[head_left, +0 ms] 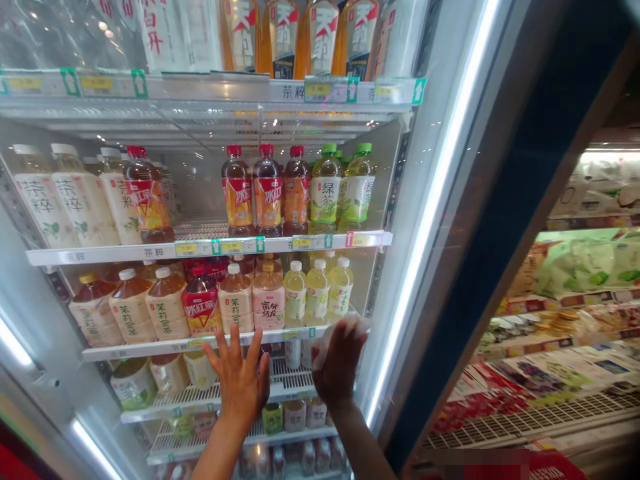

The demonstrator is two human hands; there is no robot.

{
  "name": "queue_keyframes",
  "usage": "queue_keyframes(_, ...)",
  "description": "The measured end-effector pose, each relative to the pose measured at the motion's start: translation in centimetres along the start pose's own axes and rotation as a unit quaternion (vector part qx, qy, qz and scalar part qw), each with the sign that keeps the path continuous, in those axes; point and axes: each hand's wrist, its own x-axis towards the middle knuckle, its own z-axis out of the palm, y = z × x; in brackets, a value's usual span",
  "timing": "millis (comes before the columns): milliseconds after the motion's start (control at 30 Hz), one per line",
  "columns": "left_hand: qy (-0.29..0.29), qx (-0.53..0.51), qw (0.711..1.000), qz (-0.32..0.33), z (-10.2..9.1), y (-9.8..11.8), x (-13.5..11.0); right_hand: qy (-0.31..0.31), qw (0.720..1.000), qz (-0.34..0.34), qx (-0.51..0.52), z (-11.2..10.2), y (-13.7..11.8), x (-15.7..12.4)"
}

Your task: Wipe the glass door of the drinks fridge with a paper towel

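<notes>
I face an open drinks cooler. My left hand (241,381) is open, fingers spread upward, palm toward the front edge of the third shelf (150,348), just under a pink-labelled bottle (269,301) and a red-labelled bottle (201,308). My right hand (336,368) is raised at the right end of that shelf, fingers pressed onto a whitish cloth (350,328) that sticks out above the fingertips. Just above it stand pale yellow bottles with white caps (317,291). Both forearms come up from the bottom edge.
The shelf above holds red-capped iced tea bottles (267,193), green-capped green tea bottles (326,187) and white milky bottles (43,197). Lower wire shelves (287,381) carry small bottles. The cooler's lit door post (430,220) slants at the right; beyond it is an open chiller of packaged food (575,320).
</notes>
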Motion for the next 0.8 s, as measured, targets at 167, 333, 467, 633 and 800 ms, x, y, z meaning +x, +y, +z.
queue_keyframes(167, 0.005, -0.011, 1.0, -0.009, -0.3, -0.6, -0.1, 0.029, 0.997, 0.062, 0.015, -0.1, -1.4, 2.9)
queue_keyframes(333, 0.008, -0.005, 1.0, -0.017, -0.9, -2.6, -0.3, -0.029, 0.999, -0.037, 0.018, 0.9, -4.0, 0.5)
queue_keyframes(467, 0.014, 0.012, 0.999, -0.03, -2.1, -5.3, -0.5, 0.031, 0.998, 0.048, 0.002, 0.6, -4.7, 3.9)
queue_keyframes(633, 0.024, 0.019, 0.998, -0.047, -3.5, -9.1, -0.4, -0.006, 1.0, -0.02, 0.019, 1.8, -10.4, 2.8)
queue_keyframes(800, 0.036, 0.024, 0.998, -0.05, -5.3, -13.8, -0.3, 0.01, 1.0, -0.011, 0.007, 2.7, -12.4, 3.8)
